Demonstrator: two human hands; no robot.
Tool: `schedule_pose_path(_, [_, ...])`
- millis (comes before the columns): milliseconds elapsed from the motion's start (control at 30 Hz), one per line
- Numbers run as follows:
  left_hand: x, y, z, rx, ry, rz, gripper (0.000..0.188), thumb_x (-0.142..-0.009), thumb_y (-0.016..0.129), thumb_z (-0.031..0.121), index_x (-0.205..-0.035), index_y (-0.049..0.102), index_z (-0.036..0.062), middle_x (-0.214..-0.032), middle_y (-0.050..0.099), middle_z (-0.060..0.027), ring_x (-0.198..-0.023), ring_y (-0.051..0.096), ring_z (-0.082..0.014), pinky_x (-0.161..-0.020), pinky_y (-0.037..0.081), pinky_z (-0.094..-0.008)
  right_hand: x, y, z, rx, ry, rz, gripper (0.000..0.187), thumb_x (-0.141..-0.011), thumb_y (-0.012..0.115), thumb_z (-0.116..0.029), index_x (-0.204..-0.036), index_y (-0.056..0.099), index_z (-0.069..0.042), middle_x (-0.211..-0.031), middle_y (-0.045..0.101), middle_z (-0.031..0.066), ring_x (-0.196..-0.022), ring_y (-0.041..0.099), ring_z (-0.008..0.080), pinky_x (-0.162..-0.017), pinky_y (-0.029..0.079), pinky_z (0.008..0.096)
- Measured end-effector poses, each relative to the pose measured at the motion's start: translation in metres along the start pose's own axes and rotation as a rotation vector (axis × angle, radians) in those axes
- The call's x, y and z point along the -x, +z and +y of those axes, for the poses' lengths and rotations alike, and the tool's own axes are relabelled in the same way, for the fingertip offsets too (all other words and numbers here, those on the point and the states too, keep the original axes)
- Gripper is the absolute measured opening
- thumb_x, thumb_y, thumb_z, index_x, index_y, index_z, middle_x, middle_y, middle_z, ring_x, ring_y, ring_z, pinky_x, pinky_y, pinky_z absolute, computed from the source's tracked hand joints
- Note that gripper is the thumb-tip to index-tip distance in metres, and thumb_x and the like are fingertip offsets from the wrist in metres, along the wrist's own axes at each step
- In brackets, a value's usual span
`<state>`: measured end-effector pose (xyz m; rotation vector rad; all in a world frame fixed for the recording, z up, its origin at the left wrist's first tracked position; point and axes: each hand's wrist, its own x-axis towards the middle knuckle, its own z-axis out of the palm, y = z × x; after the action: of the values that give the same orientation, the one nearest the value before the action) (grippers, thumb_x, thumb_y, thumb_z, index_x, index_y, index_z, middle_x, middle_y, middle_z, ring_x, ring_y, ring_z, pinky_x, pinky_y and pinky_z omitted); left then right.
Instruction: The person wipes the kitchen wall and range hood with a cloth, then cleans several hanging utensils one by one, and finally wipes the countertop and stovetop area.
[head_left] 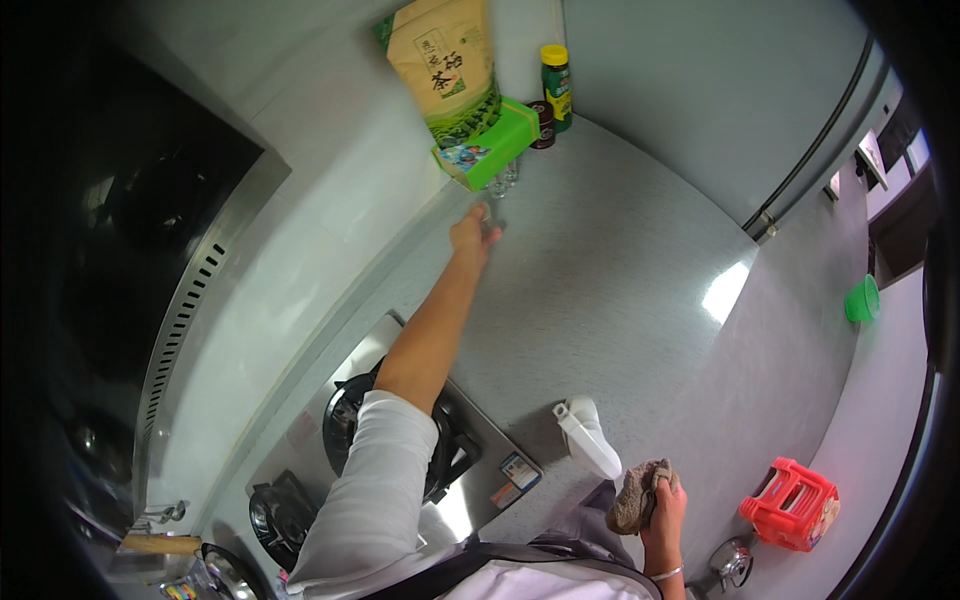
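My left hand [470, 233] reaches far over the grey counter, its fingers closed around a small clear glass [487, 213] that is mostly hidden. Just beyond it, a few more small glasses [500, 184] stand by a bright green box [500, 145]. Close to my body, my right hand [664, 510] grips a crumpled brown cloth [632, 497]. A white plastic bottle with a handle-like top, perhaps a spray bottle [590, 440], is on the counter near the cloth.
A gas stove [450, 490] lies under my left arm. Against the wall are a tan bag [445, 70], a dark jar [542, 125] and a yellow-capped green container [556, 85]. A large grey panel [690, 100] bounds the far side. A red basket [795, 505] and a kettle [732, 563] sit lower right.
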<state>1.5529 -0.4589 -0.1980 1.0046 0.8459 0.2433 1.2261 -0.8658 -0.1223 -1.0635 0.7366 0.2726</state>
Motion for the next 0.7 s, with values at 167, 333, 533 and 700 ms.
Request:
schedule_pose_path(167, [0.012, 0.026, -0.023, -0.004, -0.054, -0.168, 0.027, -0.082, 0.065, 0.020, -0.103, 0.059, 0.0032, -0.098, 0.052, -0.0086, -0.078, 0.056, -0.0272, -0.066, 0.053, -0.0373, -0.023, -0.003, -0.008, 0.043, 0.011, -0.027, 0.020, -0.084, 0.043, -0.006, -0.099, 0.053, 0.004, -0.089, 0.060, 0.0116, -0.077, 0.062, 0.0208, -0.070, 0.054, 0.0339])
schedule_pose_path(333, [0.009, 0.068, -0.033, 0.016, -0.051, -0.249, 0.043, -0.081, 0.068, 0.020, -0.113, 0.052, -0.0034, -0.114, 0.047, -0.0162, -0.079, 0.060, -0.0280, -0.063, 0.059, -0.0317, -0.061, -0.015, -0.018, 0.044, 0.025, -0.045, 0.020, -0.084, 0.043, -0.006, -0.098, 0.054, 0.004, -0.089, 0.061, 0.0123, -0.077, 0.063, 0.0218, -0.070, 0.054, 0.0347])
schedule_pose_path(533, [0.006, 0.124, -0.028, -0.011, -0.020, -0.108, 0.026, -0.090, 0.057, 0.016, -0.109, 0.052, -0.0015, -0.107, 0.049, -0.0104, -0.089, 0.052, -0.0246, -0.078, 0.057, -0.0397, -0.104, -0.023, -0.040, 0.020, 0.041, -0.074, 0.021, -0.083, 0.043, -0.005, -0.098, 0.054, 0.003, -0.088, 0.061, 0.0112, -0.076, 0.062, 0.0213, -0.069, 0.054, 0.0341])
schedule_pose_path(700, [-0.015, 0.151, -0.022, 0.032, 0.009, -0.063, 0.051, -0.088, 0.059, 0.021, -0.126, 0.037, -0.0057, -0.130, 0.038, -0.0133, -0.095, 0.056, -0.0302, -0.072, 0.059, -0.0301, -0.128, -0.031, -0.061, -0.006, 0.072, -0.078, 0.021, -0.083, 0.044, -0.003, -0.101, 0.052, 0.003, -0.089, 0.061, 0.0109, -0.076, 0.063, 0.0209, -0.069, 0.054, 0.0340])
